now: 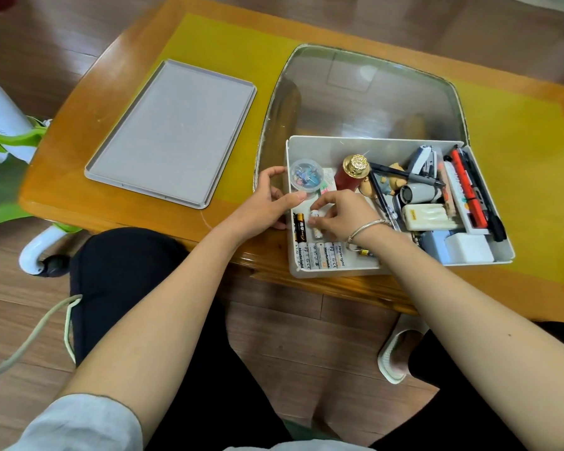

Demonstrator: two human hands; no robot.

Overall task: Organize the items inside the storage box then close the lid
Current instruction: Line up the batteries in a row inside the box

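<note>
White batteries are lining up in the storage box at the desk edge; our right hand is pinching one; our left hand is gripping the wall; a loose pinch risks toppling the row.

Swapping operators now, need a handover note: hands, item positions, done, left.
Left hand: grips the storage box at its left wall.
Right hand: pinches a white battery inside the box.
Done: white batteries lined along the front wall.
Left: right side, pens and stapler, still jumbled. Lid open; grey tray on the table.
</note>
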